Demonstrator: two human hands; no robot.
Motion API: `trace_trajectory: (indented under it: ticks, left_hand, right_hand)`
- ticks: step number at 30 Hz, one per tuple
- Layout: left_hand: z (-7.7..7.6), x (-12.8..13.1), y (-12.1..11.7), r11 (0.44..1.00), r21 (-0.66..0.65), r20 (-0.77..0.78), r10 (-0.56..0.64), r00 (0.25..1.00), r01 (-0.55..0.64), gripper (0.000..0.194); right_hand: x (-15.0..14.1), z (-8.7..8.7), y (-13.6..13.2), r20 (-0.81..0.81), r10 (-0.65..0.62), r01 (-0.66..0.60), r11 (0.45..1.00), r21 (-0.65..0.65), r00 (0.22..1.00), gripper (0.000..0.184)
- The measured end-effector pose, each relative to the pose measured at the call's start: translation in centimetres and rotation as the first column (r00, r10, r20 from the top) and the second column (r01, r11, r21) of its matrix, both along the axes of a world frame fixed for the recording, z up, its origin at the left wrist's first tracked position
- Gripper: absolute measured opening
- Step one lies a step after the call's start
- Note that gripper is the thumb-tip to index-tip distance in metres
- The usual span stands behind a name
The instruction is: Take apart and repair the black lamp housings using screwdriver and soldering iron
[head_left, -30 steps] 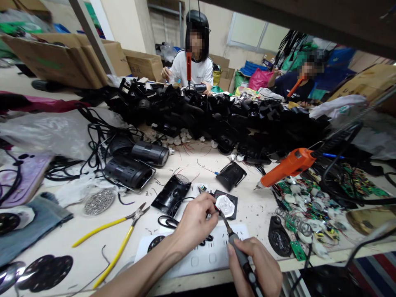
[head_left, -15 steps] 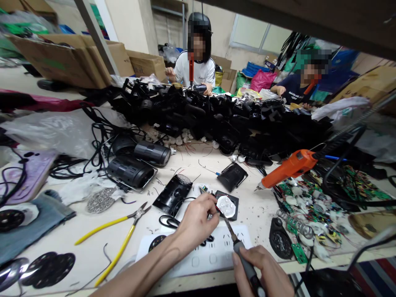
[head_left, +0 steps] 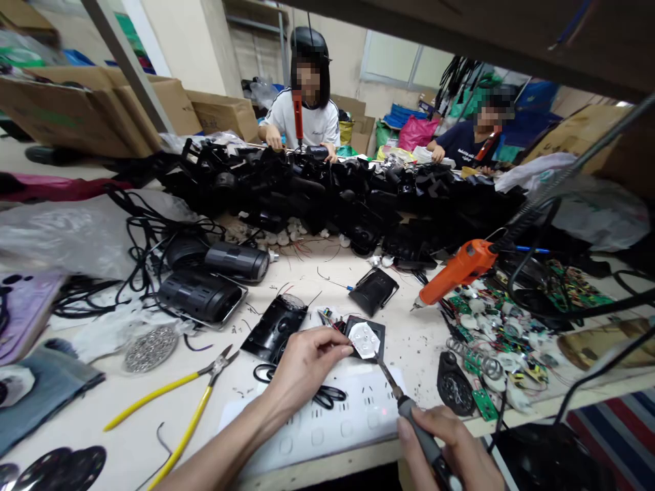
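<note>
My right hand (head_left: 450, 440) grips the grey handle of a soldering iron (head_left: 417, 421). The iron's tip is at the lower edge of a white octagonal LED board (head_left: 364, 339), which sits on a square black holder (head_left: 377, 330). At the board's left edge, my left hand (head_left: 310, 358) has thumb and forefinger pinched together; whatever is between them is too small to make out. Behind those fingertips is a little circuit piece with wires (head_left: 330, 317). A black lamp housing (head_left: 276, 326) lies open left of the hand, and a looped black cord (head_left: 327, 395) is below it.
A white power strip (head_left: 348, 423) lies at the front edge. Yellow-handled cutters (head_left: 205, 382) are on the left, near steel wool (head_left: 151, 348). An orange electric screwdriver (head_left: 455, 273) hangs at right above loose circuit boards (head_left: 486, 314). Black parts (head_left: 327, 198) are piled before two co-workers.
The iron's tip has shifted from the board's right-hand lower side to its lower edge. My left fingers have drawn slightly lower beside the board. The whole view has shifted a little.
</note>
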State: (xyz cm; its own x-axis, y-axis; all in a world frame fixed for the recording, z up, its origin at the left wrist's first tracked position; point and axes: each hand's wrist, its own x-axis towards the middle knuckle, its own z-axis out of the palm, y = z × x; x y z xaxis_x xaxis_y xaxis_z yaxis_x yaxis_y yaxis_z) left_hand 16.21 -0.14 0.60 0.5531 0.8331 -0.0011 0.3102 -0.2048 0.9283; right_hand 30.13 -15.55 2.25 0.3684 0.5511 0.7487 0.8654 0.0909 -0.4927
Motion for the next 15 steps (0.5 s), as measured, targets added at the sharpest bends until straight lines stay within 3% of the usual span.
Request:
trace_trajectory:
  ticks: [5,10,15]
  left_hand:
    - [-0.18,0.03,0.03,0.994,-0.101,-0.03,-0.034,0.999,0.031,0.016]
    - [0.13,0.12,0.14,0.994,0.042,-0.075,-0.097,0.992,0.1,0.017]
    - [0.02,0.51,0.16,0.995,0.037,-0.101,-0.09,0.991,0.094,0.016]
  right_hand:
    - [-0.44,-0.51,-0.25,-0.082,-0.011,0.011,1.0,-0.003,0.997,0.004]
    - [-0.78,-0.37,-0.09,-0.111,0.02,-0.018,1.0,0.016,0.994,0.003]
    - [-0.81,-0.32,0.24,-0.064,0.037,-0.037,0.999,0.003,0.997,0.004]
